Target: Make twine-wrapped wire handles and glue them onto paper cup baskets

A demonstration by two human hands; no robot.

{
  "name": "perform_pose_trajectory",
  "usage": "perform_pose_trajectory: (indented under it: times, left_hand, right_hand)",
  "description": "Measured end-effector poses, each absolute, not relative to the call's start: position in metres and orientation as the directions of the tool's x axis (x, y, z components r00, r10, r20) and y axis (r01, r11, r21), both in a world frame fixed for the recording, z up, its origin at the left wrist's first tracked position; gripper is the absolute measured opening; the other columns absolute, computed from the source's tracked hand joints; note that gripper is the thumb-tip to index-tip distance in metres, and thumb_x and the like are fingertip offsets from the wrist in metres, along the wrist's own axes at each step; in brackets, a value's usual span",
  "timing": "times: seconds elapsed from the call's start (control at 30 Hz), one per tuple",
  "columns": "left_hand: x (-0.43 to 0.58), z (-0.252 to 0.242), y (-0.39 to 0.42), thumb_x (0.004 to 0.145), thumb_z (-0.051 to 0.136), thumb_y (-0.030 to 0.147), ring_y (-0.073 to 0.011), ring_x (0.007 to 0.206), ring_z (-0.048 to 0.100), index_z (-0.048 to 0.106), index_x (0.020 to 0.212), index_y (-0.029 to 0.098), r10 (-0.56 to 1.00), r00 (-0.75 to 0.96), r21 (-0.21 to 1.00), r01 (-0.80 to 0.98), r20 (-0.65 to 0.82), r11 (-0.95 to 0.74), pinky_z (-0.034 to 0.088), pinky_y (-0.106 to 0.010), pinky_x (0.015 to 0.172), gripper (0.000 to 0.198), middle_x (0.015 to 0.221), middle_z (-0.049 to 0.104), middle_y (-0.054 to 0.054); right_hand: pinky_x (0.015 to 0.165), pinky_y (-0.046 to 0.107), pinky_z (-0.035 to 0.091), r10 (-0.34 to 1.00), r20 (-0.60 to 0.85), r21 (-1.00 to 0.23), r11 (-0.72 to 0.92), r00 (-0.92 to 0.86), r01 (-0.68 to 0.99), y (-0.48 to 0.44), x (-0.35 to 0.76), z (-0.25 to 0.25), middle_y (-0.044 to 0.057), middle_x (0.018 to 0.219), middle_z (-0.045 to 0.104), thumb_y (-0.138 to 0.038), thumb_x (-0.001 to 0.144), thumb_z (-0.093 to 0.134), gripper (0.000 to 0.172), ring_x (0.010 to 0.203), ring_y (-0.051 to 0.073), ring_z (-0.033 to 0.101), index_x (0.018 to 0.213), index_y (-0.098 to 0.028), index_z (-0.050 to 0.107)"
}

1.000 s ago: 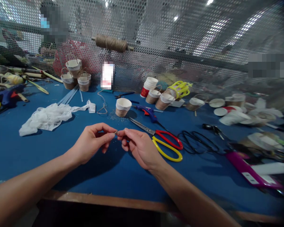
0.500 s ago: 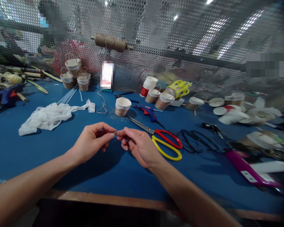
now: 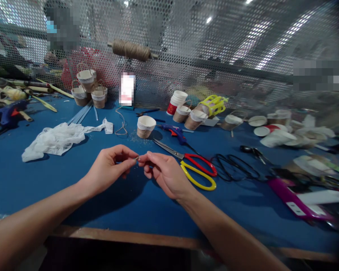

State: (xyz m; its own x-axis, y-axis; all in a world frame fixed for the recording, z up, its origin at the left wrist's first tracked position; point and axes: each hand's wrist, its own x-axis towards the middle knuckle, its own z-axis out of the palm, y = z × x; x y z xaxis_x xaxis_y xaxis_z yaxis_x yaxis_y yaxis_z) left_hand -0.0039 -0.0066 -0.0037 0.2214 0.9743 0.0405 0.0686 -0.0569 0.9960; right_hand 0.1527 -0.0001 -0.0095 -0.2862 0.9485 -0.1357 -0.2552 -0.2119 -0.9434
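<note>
My left hand [image 3: 107, 167] and my right hand [image 3: 165, 174] meet over the blue table, thumbs and forefingers pinched together. Between their fingertips is a short bit of brown twine [image 3: 137, 158], mostly hidden by the fingers. Just beyond them stands a small twine-wrapped cup [image 3: 145, 127] with a white lace rim. Large scissors [image 3: 183, 156] with one red and one yellow handle lie beside my right hand, blades apart. Behind the scissors rests a blue hot glue gun [image 3: 175, 132]. A loose strand of twine [image 3: 122, 122] lies left of the cup.
Crumpled white lace [image 3: 56, 139] lies on the left. Behind it are stacked handled baskets [image 3: 87, 81] and translucent glue sticks [image 3: 83, 113]. A twine spool [image 3: 131, 49] hangs on the perforated metal screen. Paper cups [image 3: 177, 101], black cable [image 3: 235, 167] and a purple power strip [image 3: 296, 201] occupy the right.
</note>
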Motion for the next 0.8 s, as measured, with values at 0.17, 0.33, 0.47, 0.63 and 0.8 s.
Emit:
perform_pose_trajectory:
  times: [0.17,0.33,0.47,0.63,0.8]
  left_hand:
    - [-0.0035,-0.0022,-0.0058,0.07,0.059,0.02,-0.0053,0.044,0.048,0.057,0.076,0.013,0.972,0.233,0.995,0.086,0.031,-0.052,0.043,-0.018,0.043,0.01,0.056,0.053,0.005]
    - [-0.0042,-0.0023,-0.006,0.069,0.059,0.017,-0.0051,0.045,0.048,0.054,0.076,0.014,0.972,0.235,0.993,0.11,0.019,-0.046,0.044,-0.018,0.043,0.009,0.056,0.051,0.005]
    - [-0.0046,-0.0041,-0.006,0.068,0.06,0.017,-0.0053,0.046,0.048,0.052,0.077,0.014,0.972,0.236,0.995,0.097,-0.005,-0.018,0.045,-0.019,0.043,0.012,0.058,0.05,0.006]
    - [-0.0034,-0.0041,-0.0067,0.068,0.06,0.017,-0.0058,0.046,0.049,0.049,0.076,0.015,0.971,0.237,0.998,0.067,-0.014,-0.002,0.046,-0.019,0.041,0.014,0.057,0.047,0.007]
    - [-0.0006,-0.0034,-0.0073,0.067,0.061,0.015,-0.006,0.043,0.049,0.045,0.072,0.016,0.977,0.214,0.999,0.023,-0.026,0.022,0.045,-0.018,0.038,0.017,0.054,0.047,0.008]
  right_hand:
    - [0.045,0.022,0.032,0.954,-0.116,-0.951,-0.187,-0.275,-0.246,0.0009,0.1519,-0.01,0.003,0.063,0.058,-0.034,0.072,0.06,0.023,0.051,0.007,0.047,0.066,-0.013,0.068]
    - [0.045,0.021,0.034,0.96,-0.105,-0.959,-0.167,-0.259,-0.23,-0.0004,0.1512,-0.0109,0.003,0.064,0.059,-0.033,0.071,0.06,0.022,0.051,0.007,0.047,0.067,-0.013,0.068]
    - [0.046,0.022,0.035,0.961,-0.095,-0.968,-0.15,-0.261,-0.203,-0.0014,0.1511,-0.0122,0.003,0.064,0.06,-0.034,0.072,0.06,0.023,0.052,0.007,0.047,0.069,-0.013,0.069]
    - [0.046,0.022,0.035,0.965,-0.056,-0.981,-0.1,-0.257,-0.163,0.0,0.1515,-0.0144,0.002,0.063,0.058,-0.035,0.074,0.058,0.024,0.052,0.007,0.047,0.071,-0.013,0.068]
    - [0.046,0.022,0.037,0.963,0.077,-0.997,0.076,-0.26,-0.011,-0.0019,0.1521,-0.0144,-0.001,0.057,0.052,-0.034,0.079,0.052,0.024,0.047,0.006,0.046,0.073,-0.014,0.065]
